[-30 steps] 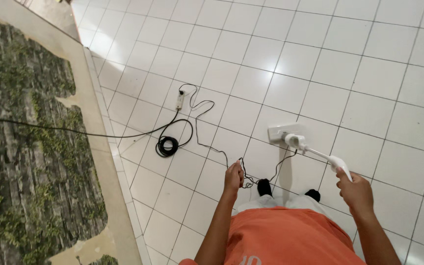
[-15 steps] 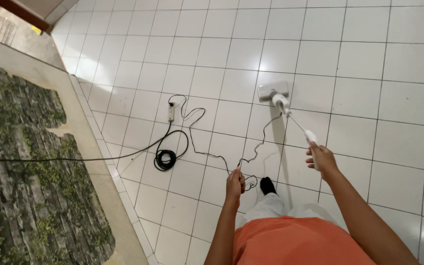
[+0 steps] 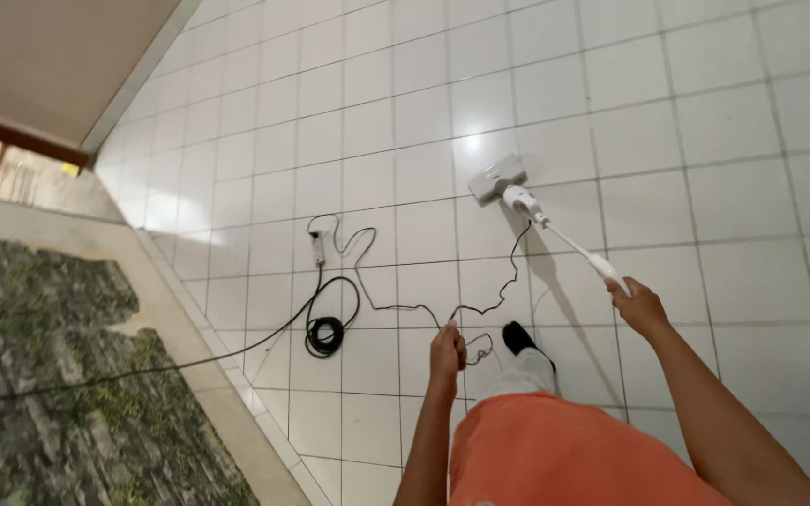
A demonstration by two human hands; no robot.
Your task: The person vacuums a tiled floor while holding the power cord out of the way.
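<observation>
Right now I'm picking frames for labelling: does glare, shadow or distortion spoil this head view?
Head view: soft glare whitens the tiles just beyond the vacuum head; the wand and right hand cast a faint shadow; grout lines bow toward the edges; the thin black cord by the left hand stays sharp.

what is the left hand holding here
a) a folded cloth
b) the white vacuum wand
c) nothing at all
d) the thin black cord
d: the left hand is closed around the thin black cord, which trails across the white tiled floor to the coiled cable, while the right hand grips the white vacuum wand.
</observation>
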